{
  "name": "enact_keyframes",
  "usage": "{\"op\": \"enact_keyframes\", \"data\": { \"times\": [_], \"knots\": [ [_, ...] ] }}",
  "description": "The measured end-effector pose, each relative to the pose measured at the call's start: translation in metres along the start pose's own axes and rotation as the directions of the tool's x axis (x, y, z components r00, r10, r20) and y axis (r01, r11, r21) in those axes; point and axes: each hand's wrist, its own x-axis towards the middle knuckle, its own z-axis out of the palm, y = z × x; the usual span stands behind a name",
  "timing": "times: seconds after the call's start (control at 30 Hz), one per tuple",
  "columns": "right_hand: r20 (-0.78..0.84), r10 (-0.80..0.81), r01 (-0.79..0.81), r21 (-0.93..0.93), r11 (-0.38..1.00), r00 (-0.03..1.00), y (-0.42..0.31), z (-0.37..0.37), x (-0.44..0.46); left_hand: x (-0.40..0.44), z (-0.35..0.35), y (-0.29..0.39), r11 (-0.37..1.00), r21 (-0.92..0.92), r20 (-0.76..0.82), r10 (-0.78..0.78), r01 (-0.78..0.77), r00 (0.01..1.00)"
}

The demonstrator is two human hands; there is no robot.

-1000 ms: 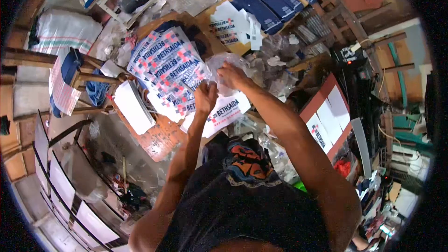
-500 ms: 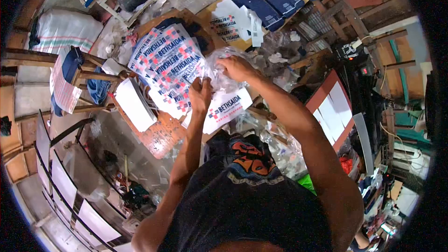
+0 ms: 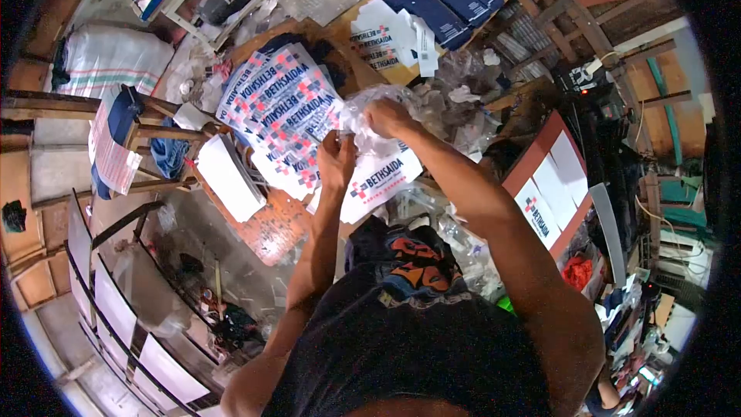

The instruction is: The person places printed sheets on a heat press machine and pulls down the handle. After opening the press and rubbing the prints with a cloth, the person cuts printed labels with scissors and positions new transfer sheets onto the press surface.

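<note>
My right hand is closed on crumpled clear plastic film, which bunches up over the work surface. Close by on the left, my left hand has its thumb and fingers pinched together at the film's edge; what lies between them is too small to make out. Fanned-out printed sheets with BETHSAIDA lettering and pink and blue squares spread to the left of both hands. Beneath the hands, nearer my body, lies a white sheet with one large BETHSAIDA print.
A stack of white sheets sits on the orange-brown bench. Farther back are dark blue folded pieces and smaller printed sheets. Loose plastic litters the right side, near a red-brown board carrying white sheets.
My right hand has shifted slightly down, its fingers tucked more into the film. The view has moved a little. A BETHSAIDA print now shows on the red-brown board, where plain white showed before.
</note>
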Motion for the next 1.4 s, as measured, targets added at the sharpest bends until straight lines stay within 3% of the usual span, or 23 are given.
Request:
{"op": "enact_keyframes", "data": {
  "times": [0.07, 0.13, 0.17, 0.2, 0.27, 0.3, 0.33, 0.4, 0.6, 0.7, 0.83, 0.87, 0.93, 0.97, 1.0, 1.07, 1.1, 1.13, 1.2, 1.27, 1.3, 1.37, 1.4],
  "knots": [
    [-0.075, -0.041, 0.038, -0.042, 0.998, 0.996, -0.002, -0.011, -0.013, 0.001, -0.001, 0.001, 0.995, 0.096, -0.044, 0.015, -0.011, 0.999],
    [-0.4, -0.276, 0.379, 0.208, 0.902, 0.874, -0.001, -0.03, -0.031, 0.0, 0.002, 0.01, 0.999, 0.048, -0.059, -0.013, 0.016, 0.998],
    [-0.242, -0.27, 0.312, 0.157, 0.937, 0.932, -0.011, -0.065, -0.045, 0.001, 0.005, 0.015, 0.999, 0.002, -0.072, -0.04, 0.04, 0.997],
    [-0.244, -0.273, 0.313, 0.145, 0.938, 0.931, -0.015, -0.084, -0.054, 0.005, 0.008, 0.015, 0.999, -0.007, -0.071, -0.033, 0.032, 0.997],
    [-0.194, -0.124, 0.206, 0.494, 0.844, 0.973, -0.012, -0.106, -0.069, 0.013, 0.011, 0.008, 0.986, 0.158, -0.134, -0.023, 0.045, 0.991],
    [-0.339, -0.102, 0.3, 0.604, 0.739, 0.935, 0.009, -0.088, -0.063, 0.02, 0.012, -0.002, 0.978, 0.206, -0.135, 0.012, 0.016, 0.991],
    [-0.348, -0.098, 0.301, 0.597, 0.744, 0.933, 0.013, -0.098, -0.068, 0.021, 0.017, 0.004, 0.979, 0.202, -0.125, 0.018, 0.008, 0.992],
    [-0.057, 0.206, -0.031, 0.917, 0.397, 0.977, 0.013, -0.122, -0.083, 0.019, 0.024, 0.022, 0.972, 0.233, -0.175, 0.031, 0.011, 0.984],
    [-0.096, 0.249, 0.059, 0.987, 0.149, 0.964, 0.018, -0.132, -0.1, 0.032, 0.031, 0.018, 0.943, 0.328, -0.08, 0.092, -0.061, 0.993],
    [-0.112, 0.313, 0.104, 0.994, 0.042, 0.943, 0.013, -0.138, -0.106, 0.041, 0.029, -0.002, 0.909, 0.398, -0.247, 0.233, -0.121, 0.941],
    [-0.095, 0.302, 0.124, 0.989, -0.08, 0.949, -0.002, -0.158, -0.124, 0.03, 0.031, 0.042, 0.902, 0.353, -0.238, 0.343, -0.248, 0.909],
    [-0.093, 0.304, 0.124, 0.989, -0.082, 0.948, -0.004, -0.159, -0.129, 0.028, 0.034, 0.054, 0.902, 0.355, -0.235, 0.341, -0.246, 0.91],
    [-0.093, 0.192, 0.091, 0.996, 0.02, 0.977, -0.006, -0.159, -0.137, 0.019, 0.043, 0.088, 0.893, 0.216, 0.068, 0.39, -0.396, 0.918],
    [-0.11, 0.171, 0.101, 0.993, 0.059, 0.979, -0.006, -0.157, -0.139, -0.002, 0.049, 0.133, 0.984, 0.081, 0.229, 0.138, -0.16, 0.964],
    [-0.114, 0.169, 0.105, 0.993, 0.061, 0.979, -0.01, -0.159, -0.145, -0.003, 0.048, 0.133, 0.983, 0.081, 0.229, 0.142, -0.164, 0.963],
    [-0.145, 0.257, 0.032, 0.916, 0.399, 0.955, -0.026, -0.173, -0.165, -0.002, 0.051, 0.141, 0.987, 0.042, 0.589, 0.1, -0.154, 0.802],
    [-0.157, 0.259, 0.042, 0.915, 0.4, 0.953, -0.036, -0.179, -0.178, -0.01, 0.057, 0.149, 0.99, 0.038, 0.54, 0.097, -0.139, 0.836],
    [-0.288, 0.283, 0.141, 0.884, 0.446, 0.915, -0.047, -0.183, -0.194, -0.016, 0.062, 0.147, 0.994, -0.097, 0.506, 0.088, -0.045, 0.858],
    [-0.523, 0.318, 0.303, 0.786, 0.539, 0.791, -0.073, -0.191, -0.234, -0.021, 0.068, 0.15, 0.996, -0.082, 0.444, 0.01, 0.03, 0.896],
    [-0.329, -0.011, 0.315, 0.893, 0.322, 0.944, -0.091, -0.215, -0.305, -0.02, 0.075, 0.141, 0.996, -0.066, 0.433, -0.021, 0.055, 0.901],
    [-0.426, -0.239, 0.48, 0.836, 0.265, 0.873, -0.103, -0.227, -0.314, -0.021, 0.081, 0.135, 0.996, -0.049, 0.423, -0.05, 0.078, 0.905],
    [-0.532, -0.644, 0.667, 0.744, -0.044, 0.55, -0.126, -0.252, -0.33, -0.029, 0.099, 0.135, 0.979, -0.121, 0.463, -0.091, 0.164, 0.882],
    [-0.64, -0.561, 0.669, 0.718, -0.192, 0.526, -0.137, -0.241, -0.346, -0.027, 0.109, 0.123, 0.969, -0.172, 0.496, -0.068, 0.174, 0.866]
  ]
}}
